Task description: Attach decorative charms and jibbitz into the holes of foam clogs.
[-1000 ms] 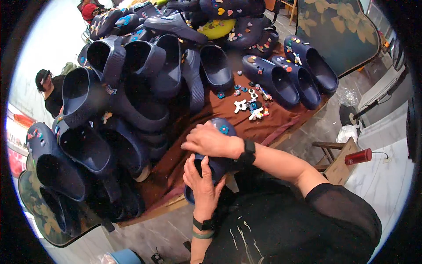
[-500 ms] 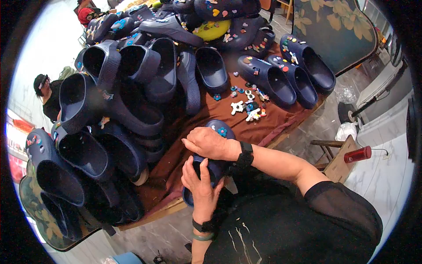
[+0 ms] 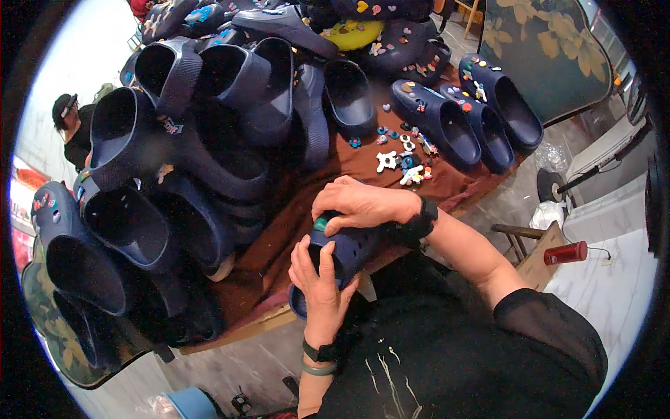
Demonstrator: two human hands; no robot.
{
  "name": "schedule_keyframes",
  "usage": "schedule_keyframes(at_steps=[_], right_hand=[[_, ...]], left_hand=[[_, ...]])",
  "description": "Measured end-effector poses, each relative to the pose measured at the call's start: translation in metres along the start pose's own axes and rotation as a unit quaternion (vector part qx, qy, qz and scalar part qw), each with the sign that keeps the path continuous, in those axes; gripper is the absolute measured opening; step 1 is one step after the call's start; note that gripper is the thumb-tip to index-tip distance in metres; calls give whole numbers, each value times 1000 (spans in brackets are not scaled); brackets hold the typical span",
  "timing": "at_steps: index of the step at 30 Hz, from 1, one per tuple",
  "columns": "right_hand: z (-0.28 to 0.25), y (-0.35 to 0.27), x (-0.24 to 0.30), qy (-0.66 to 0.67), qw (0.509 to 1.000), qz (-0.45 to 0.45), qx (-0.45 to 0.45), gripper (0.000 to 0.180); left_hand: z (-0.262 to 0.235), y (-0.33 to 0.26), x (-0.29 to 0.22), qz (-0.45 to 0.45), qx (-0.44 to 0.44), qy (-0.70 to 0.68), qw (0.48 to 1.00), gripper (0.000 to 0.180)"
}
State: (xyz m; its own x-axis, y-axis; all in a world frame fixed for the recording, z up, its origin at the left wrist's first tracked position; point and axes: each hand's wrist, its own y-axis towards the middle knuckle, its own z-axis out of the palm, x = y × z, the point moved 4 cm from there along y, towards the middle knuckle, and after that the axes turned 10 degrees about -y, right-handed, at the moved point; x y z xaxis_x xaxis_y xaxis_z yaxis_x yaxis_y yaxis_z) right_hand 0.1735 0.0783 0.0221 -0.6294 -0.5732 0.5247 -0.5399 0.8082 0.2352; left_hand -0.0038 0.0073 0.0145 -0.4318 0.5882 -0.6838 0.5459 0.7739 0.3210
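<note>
A navy clog (image 3: 357, 246) lies at the table's near edge, its toe pointing away from me. My left hand (image 3: 322, 283) grips it around the opening, fingers on one side and thumb inside or on the rim. My right hand (image 3: 366, 204) is bent over the toe, hiding most of it. Between its thumb and fingers a small green shoe charm (image 3: 320, 224) shows against the clog's upper. Beyond the hands lies a loose pile of charms, among them white figures (image 3: 387, 162) and a blue flower charm (image 3: 355, 142).
Stacked navy clogs (image 3: 125, 230) crowd the left and back of the brown-covered table (image 3: 279, 262). Several decorated clogs (image 3: 447, 126) stand at the right. A wooden stool (image 3: 555, 255) holding a red cylinder (image 3: 565, 253) is beyond the right edge. One person (image 3: 75, 133) is at the far left.
My right hand has shifted from a fist over the toe to bent fingers at the green charm. The flower charm on the toe is now covered. My left hand stays on the clog.
</note>
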Motion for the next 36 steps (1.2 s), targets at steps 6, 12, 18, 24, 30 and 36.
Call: schedule_keyframes(at_steps=[6, 12, 18, 24, 30, 36], right_hand=[[28, 17, 9, -180, 961, 114, -178, 27], [-2, -15, -27, -196, 927, 160, -275, 20], [-40, -65, -79, -244, 904, 301, -180, 20], [-29, -34, -33, -64, 990, -4, -126, 38], [1, -12, -22, 28, 995, 79, -62, 21], [13, -12, -16, -88, 969, 131, -188, 13]], left_hand=[[0, -1, -1, -1, 0, 1, 1000, 87], [-1, -1, 0, -6, 3, 12, 1000, 88], [-1, 1, -1, 3, -11, -11, 1000, 89], [-1, 0, -1, 6, 2, -2, 1000, 91], [0, 0, -1, -9, 3, 17, 1000, 92], [0, 1, -2, -4, -12, 16, 1000, 89]])
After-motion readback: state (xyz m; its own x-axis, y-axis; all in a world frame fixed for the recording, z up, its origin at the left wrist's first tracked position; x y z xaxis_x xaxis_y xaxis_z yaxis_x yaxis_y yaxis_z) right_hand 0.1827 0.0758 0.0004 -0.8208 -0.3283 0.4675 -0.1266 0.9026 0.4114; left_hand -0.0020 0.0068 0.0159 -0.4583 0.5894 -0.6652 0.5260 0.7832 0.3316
